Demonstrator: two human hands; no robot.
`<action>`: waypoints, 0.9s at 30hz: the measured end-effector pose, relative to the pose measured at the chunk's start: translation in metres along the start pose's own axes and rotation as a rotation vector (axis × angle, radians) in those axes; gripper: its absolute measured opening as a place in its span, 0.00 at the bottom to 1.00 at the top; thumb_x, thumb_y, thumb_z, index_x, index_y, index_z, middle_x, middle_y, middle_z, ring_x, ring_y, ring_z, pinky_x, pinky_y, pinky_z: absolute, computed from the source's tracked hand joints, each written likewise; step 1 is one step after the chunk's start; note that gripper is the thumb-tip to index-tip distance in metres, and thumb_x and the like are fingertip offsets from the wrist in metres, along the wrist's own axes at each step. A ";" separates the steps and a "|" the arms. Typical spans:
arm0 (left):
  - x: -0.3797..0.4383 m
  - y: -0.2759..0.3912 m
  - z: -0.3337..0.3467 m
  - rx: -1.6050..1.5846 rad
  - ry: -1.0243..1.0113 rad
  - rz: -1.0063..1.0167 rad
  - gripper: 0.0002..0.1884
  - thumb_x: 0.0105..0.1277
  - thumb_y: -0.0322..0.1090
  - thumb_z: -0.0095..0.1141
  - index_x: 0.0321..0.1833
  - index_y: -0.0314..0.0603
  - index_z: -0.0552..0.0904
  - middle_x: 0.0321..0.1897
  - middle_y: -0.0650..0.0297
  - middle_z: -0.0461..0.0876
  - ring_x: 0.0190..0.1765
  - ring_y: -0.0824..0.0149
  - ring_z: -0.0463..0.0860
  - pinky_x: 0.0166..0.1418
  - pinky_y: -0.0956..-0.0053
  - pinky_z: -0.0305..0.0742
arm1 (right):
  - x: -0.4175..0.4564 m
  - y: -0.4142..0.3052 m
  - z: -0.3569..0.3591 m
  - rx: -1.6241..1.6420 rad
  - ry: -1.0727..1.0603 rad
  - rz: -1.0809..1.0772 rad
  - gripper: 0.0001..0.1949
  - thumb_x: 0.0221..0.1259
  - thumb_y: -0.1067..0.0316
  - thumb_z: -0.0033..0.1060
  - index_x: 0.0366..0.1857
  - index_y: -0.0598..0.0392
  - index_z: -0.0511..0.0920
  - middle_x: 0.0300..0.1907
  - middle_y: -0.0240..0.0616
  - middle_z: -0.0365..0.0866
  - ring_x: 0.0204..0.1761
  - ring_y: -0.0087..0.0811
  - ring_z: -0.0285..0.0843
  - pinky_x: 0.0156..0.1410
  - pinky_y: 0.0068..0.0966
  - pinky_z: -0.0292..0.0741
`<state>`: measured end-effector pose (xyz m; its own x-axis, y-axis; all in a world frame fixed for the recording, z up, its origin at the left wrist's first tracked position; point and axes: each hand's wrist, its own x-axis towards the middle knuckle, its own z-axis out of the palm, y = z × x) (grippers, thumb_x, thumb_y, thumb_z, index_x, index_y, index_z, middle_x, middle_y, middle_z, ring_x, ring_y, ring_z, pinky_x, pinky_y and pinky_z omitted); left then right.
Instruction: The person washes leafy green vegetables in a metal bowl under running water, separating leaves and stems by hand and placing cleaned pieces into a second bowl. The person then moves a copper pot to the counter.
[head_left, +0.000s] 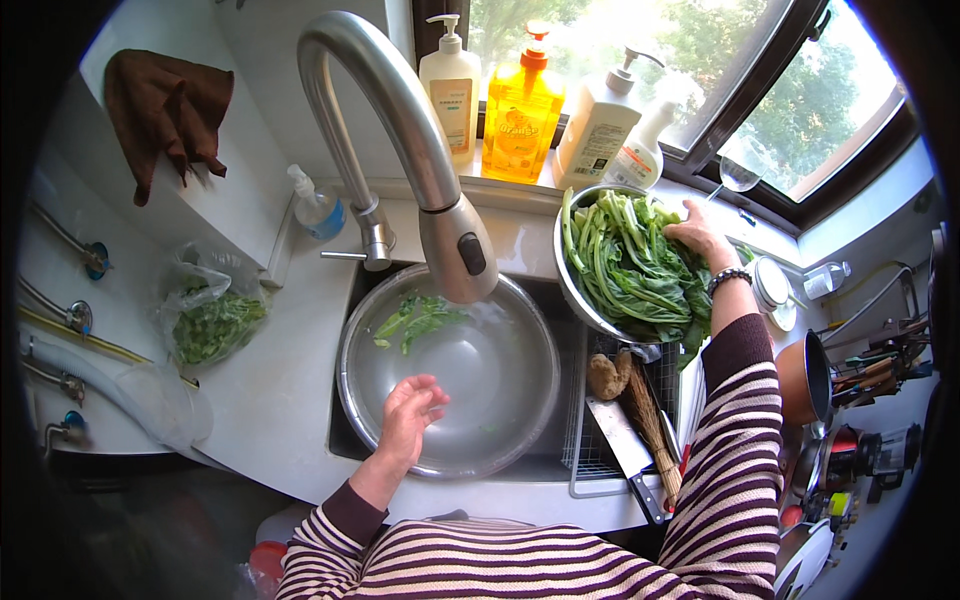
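My left hand hovers over the near left part of a large stainless steel basin, its fingers loosely curled with nothing in them. Water fills the basin, and a few pieces of leafy greens float near its far left side. At the back right, a metal bowl is heaped with long-stemmed leafy greens; some leaves hang over its near right edge. My right hand touches the right side of this heap. Whether its fingers grip any stems cannot be told.
A pull-down faucet arches over the basin. Right of it, a wire rack holds ginger-like roots, a cleaver and a straw brush. Pump bottles line the windowsill. A bag of greens lies left; a saucepan stands right.
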<state>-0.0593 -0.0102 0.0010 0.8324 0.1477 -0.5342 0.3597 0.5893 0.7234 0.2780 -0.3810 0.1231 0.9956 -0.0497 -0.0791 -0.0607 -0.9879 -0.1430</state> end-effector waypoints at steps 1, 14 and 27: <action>0.001 0.001 0.000 0.003 0.004 0.004 0.13 0.65 0.32 0.50 0.52 0.42 0.74 0.39 0.63 0.79 0.46 0.67 0.80 0.52 0.69 0.72 | -0.001 -0.004 -0.001 0.048 -0.002 0.000 0.39 0.41 0.56 0.67 0.62 0.63 0.69 0.55 0.55 0.78 0.58 0.46 0.76 0.64 0.35 0.71; 0.068 0.014 -0.027 0.922 0.141 0.595 0.15 0.65 0.32 0.53 0.54 0.39 0.75 0.48 0.57 0.79 0.52 0.62 0.80 0.55 0.66 0.74 | -0.052 -0.024 -0.037 0.317 0.233 -0.374 0.17 0.64 0.68 0.51 0.56 0.61 0.76 0.54 0.49 0.80 0.58 0.41 0.78 0.62 0.33 0.72; 0.153 -0.001 -0.004 1.441 0.238 0.425 0.21 0.61 0.41 0.54 0.58 0.48 0.76 0.54 0.48 0.75 0.54 0.43 0.77 0.57 0.52 0.72 | -0.256 -0.097 0.037 0.730 0.020 -0.708 0.11 0.53 0.83 0.59 0.40 0.61 0.80 0.33 0.44 0.82 0.36 0.42 0.82 0.42 0.30 0.77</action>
<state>0.0660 0.0152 -0.0832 0.9426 0.3047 -0.1364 0.3272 -0.7620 0.5589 0.0263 -0.2669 0.1205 0.8205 0.5024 0.2729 0.5209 -0.4603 -0.7189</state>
